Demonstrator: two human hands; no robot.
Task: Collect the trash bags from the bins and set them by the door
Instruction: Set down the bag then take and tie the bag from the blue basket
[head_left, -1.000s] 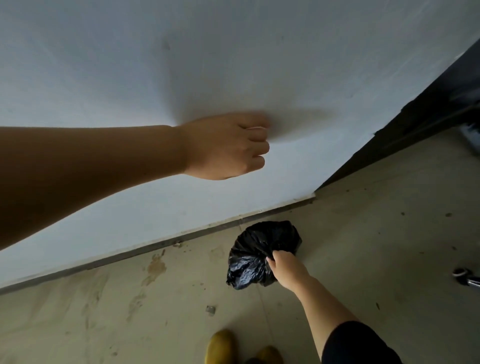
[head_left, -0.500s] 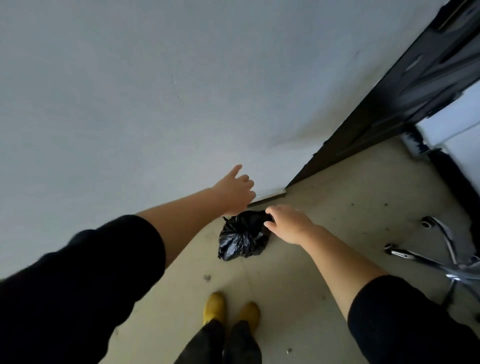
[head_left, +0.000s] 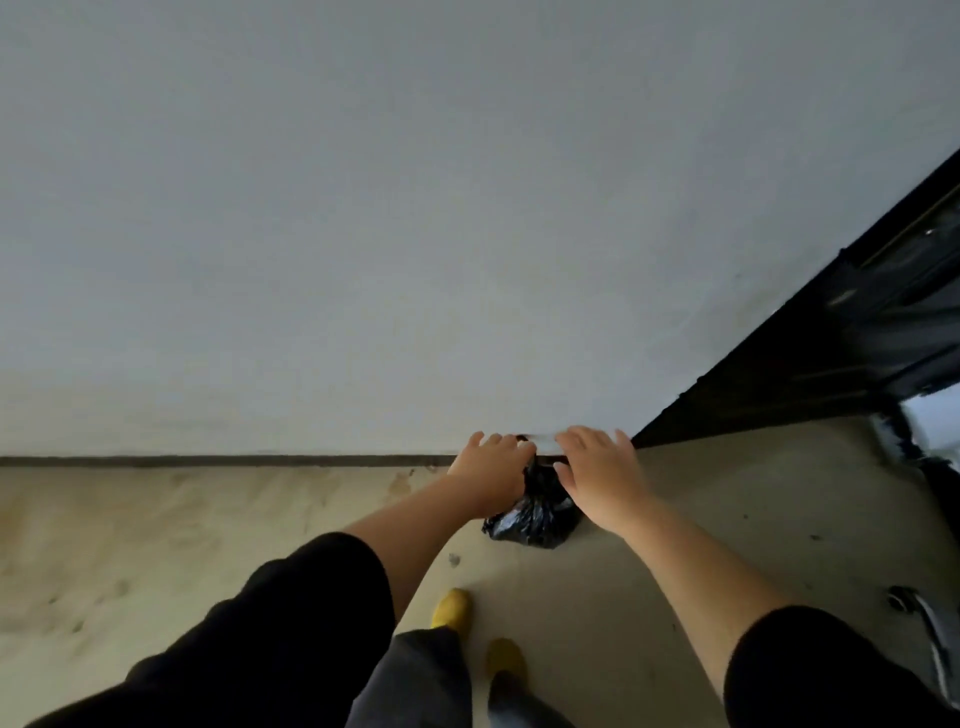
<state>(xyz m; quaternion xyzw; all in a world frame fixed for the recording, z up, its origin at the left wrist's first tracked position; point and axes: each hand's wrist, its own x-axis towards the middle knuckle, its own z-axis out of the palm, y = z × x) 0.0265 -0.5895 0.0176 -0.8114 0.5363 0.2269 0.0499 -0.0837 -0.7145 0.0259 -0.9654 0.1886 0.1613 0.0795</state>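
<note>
A small black trash bag (head_left: 535, 517) sits on the floor against the base of the white wall (head_left: 467, 234), just left of the dark door (head_left: 852, 338). My left hand (head_left: 491, 473) is pressed on the bag's left side, its fingers curled over the top. Over the bag's right side lies my right hand (head_left: 597, 480), palm down with the fingers spread. Both hands hide the upper part of the bag.
A dark baseboard strip (head_left: 208, 460) runs along the wall. My yellow shoes (head_left: 452, 608) stand on the stained beige floor (head_left: 156, 545) just behind the bag. A chrome chair leg with a caster (head_left: 919, 618) reaches in at the lower right.
My left hand dropped from the wall down onto the bag. The bag now rests on the floor at the wall, and my right hand's fingers have spread over it.
</note>
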